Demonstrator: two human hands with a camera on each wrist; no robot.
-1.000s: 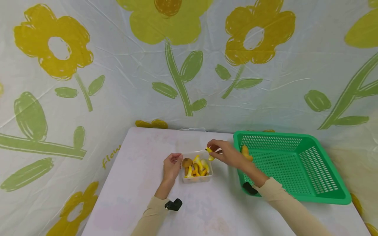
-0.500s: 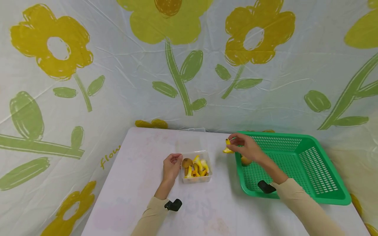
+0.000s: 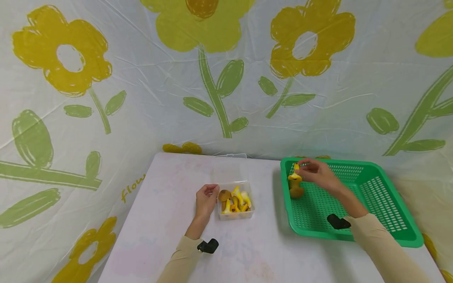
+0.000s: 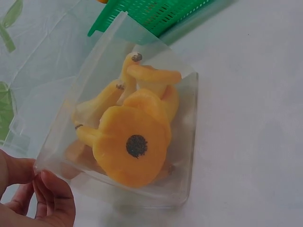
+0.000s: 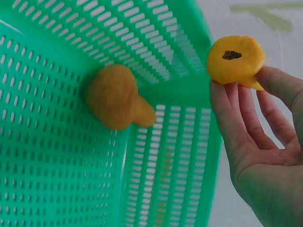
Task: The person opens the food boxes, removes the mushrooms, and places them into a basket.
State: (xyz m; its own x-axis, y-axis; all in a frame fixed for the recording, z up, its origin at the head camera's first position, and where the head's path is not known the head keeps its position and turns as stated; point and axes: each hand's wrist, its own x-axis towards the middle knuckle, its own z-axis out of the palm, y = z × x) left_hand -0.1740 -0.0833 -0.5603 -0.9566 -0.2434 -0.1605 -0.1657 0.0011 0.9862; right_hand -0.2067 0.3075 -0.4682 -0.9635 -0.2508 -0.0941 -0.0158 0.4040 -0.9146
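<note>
In the head view my left hand (image 3: 205,202) stays at the left rim of a clear plastic box (image 3: 236,216); thumb and fingertips pinch its corner in the left wrist view. Several yellow mushrooms (image 4: 111,158) and a brown-capped one (image 3: 224,195) lie in the box. My right hand (image 3: 320,177) pinches a yellow mushroom (image 5: 236,66) by the stem, its cap marked with a dark spot. That mushroom is over the left end of the green basket (image 3: 325,214). Below it, a brown mushroom (image 5: 111,99) rests in the basket's corner.
The box's clear lid (image 3: 229,169) lies folded back behind it on the pale table (image 3: 170,220). A flower-printed cloth (image 3: 159,98) hangs close behind the table. Perforated walls with a raised rim surround the basket.
My right hand has carried the yellow mushroom rightward from above the box to over the basket. My left hand has kept its place at the box.
</note>
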